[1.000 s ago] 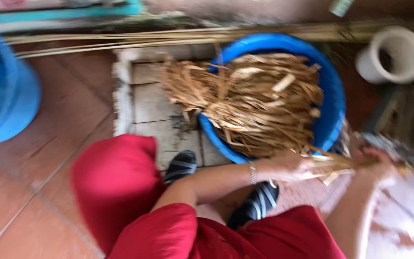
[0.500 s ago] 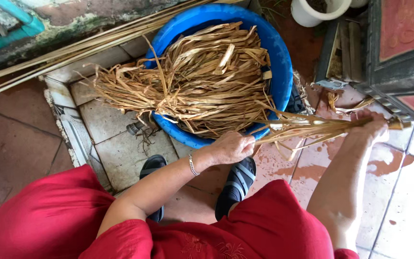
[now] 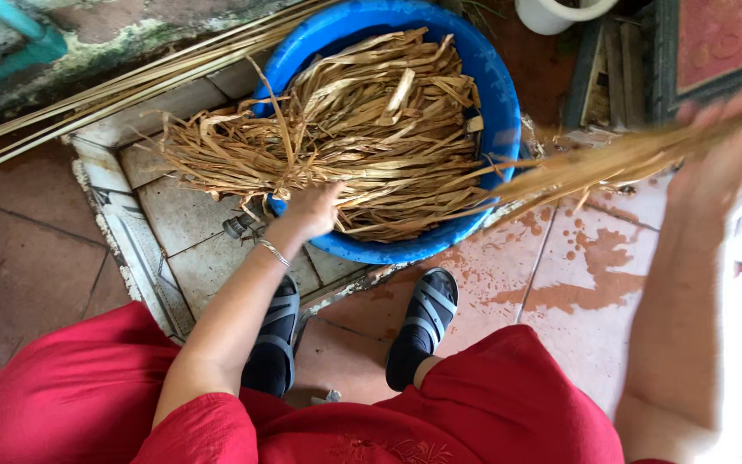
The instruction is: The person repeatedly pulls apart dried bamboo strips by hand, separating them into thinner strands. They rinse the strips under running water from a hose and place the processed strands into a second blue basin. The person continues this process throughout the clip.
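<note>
L hand [image 3: 315, 209]: fingers curled down into the heap of dried straw strips [image 3: 362, 129], at approx. 6 o'clock of the blue tub [image 3: 500, 94]; grip looks to be closing on a few strands, but a full grasp can't be confirmed. Thin bracelet on L wrist.

R hand [image 3: 727, 150]: raised at 3 o'clock of frame, motion-blurred; grasping the far end of a drawn-out straw bundle [image 3: 594, 167], which runs from the hand back toward the tub rim at 4 o'clock.

Change vs. 0.5 s ago: L hand then pinched the near end of that bundle, outside the tub. It has let go and moved into the heap. R hand has swung the bundle up and outward to the right. Judged meaning: one handful is separated and being carried off by R hand alone, while L hand goes back to the supply. Vs. 1.0 s ago: both hands were together on the bundle at right; camera has also shifted, tub now at 12 o'clock.

Surroundings: tub sits on a tiled drain ledge, heap spilling over rim at 9 o'clock. Long reed stalks [image 3: 130, 86] lie along wall at 10–11 o'clock. White pot [image 3: 551, 13] at 1 o'clock. Wet patches on floor tiles at 4 o'clock. Black sandals [image 3: 422, 322] and red garment at 6 o'clock.
</note>
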